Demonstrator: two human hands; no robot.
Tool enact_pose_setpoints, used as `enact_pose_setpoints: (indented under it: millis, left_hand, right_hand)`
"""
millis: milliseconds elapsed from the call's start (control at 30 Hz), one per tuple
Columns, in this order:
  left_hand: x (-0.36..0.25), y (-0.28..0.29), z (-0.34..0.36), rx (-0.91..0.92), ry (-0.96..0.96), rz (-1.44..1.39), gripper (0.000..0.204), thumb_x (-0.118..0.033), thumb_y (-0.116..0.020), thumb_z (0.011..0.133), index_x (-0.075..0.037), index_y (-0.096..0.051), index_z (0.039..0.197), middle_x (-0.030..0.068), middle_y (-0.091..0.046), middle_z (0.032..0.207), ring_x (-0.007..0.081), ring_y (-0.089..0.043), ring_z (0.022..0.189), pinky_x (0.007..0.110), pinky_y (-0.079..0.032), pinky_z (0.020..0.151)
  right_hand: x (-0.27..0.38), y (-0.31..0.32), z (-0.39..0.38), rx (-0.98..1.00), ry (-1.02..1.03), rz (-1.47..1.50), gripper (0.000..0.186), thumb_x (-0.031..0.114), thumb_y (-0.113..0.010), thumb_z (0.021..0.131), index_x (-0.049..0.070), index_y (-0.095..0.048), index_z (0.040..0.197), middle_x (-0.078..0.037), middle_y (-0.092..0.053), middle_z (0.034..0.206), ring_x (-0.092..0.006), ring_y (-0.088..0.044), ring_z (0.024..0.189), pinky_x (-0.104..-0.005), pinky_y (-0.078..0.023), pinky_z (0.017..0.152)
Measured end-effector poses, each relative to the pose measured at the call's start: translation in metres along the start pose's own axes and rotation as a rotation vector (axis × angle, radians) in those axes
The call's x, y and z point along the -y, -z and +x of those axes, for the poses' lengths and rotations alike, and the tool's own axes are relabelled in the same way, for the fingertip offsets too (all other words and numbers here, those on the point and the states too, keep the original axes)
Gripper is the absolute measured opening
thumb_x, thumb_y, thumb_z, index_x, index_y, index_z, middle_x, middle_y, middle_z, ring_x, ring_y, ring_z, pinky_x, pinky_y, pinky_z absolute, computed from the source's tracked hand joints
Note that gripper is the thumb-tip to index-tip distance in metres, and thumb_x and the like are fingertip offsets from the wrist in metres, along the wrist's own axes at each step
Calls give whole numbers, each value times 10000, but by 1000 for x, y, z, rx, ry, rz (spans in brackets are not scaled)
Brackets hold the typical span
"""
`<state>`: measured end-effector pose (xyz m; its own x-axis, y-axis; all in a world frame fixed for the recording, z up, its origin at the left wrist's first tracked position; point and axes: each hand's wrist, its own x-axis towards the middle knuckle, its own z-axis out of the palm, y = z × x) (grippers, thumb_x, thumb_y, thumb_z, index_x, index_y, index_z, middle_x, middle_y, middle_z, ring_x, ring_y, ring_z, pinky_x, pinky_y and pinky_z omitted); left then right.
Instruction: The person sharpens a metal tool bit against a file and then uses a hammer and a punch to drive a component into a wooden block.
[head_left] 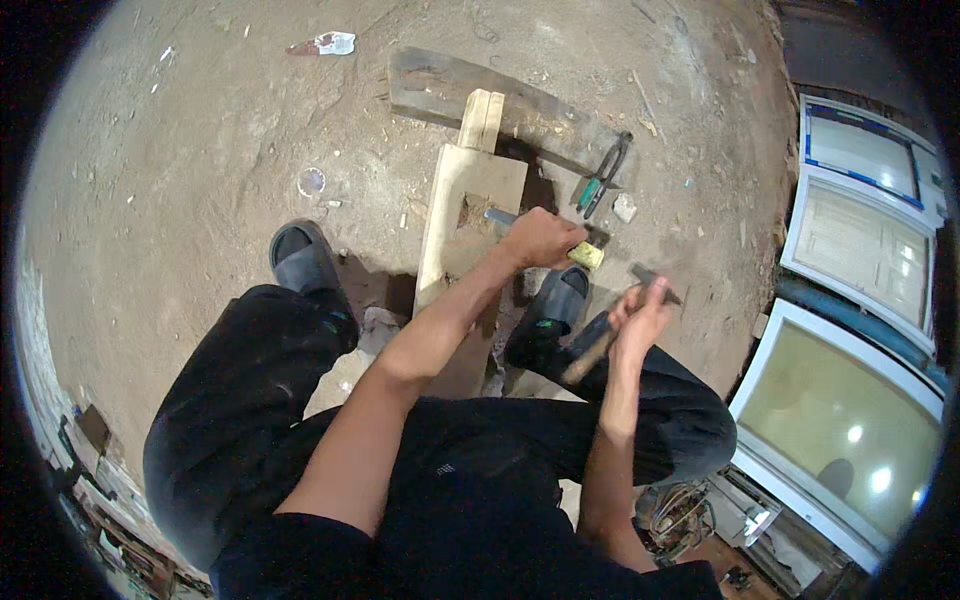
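My left hand (541, 240) is wrapped round a chisel (586, 255). Its yellow handle end sticks out on the right of the fist, and the metal blade points left over the pale wooden beam (445, 240). The blade tip lies at a rough recess (474, 212) with wood chips in the beam's upper face. Beside it on the right, my right hand (638, 316) grips a hammer (592, 358) high on its wooden handle, close under the dark metal head. Hammer and chisel are apart. The beam runs between my legs, with a narrower tongue at its far end.
Past the beam's far end a weathered plank (480, 88) lies on the dirt floor. Green-handled pliers (605, 176) and a whitish lump (624, 207) are right of the beam. White-framed panels (840, 430) line the right side; coiled wires (680, 520) sit at lower right.
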<state>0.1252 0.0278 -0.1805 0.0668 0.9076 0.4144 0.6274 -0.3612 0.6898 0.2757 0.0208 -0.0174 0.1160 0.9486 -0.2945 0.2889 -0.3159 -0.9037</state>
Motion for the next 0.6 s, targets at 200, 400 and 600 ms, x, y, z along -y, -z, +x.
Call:
enact_pose_setpoints:
  millis: [200, 400, 600]
  left_hand:
    - [1, 4, -3, -15, -5, 17, 348, -356, -734, 655, -163, -545, 874, 22, -645, 747, 285, -666, 658, 438, -500, 511]
    - [-2, -3, 1, -13, -9, 20, 356, -353, -739, 655, -167, -559, 899, 26, -638, 747, 280, -670, 681, 436, -500, 511]
    - [-1, 11, 1, 46, 10, -2, 373, -361, -748, 653, -169, -573, 920, 22, -645, 767, 281, -674, 709, 440, -505, 532]
  right_hand:
    - [8, -2, 7, 70, -304, -139, 400, 437, -520, 984, 97, -465, 781, 10, -427, 567, -78, -369, 396, -224, -269, 345]
    - [-10, -10, 9, -447, 120, 237, 372, 435, -443, 1017, 92, -447, 871, 24, -406, 593, -60, -347, 429, -237, -258, 352]
    - [3, 13, 15, -122, -100, 425, 376, 419, -409, 1026, 106, -429, 818, 41, -335, 574, -73, -288, 442, -244, -226, 389]
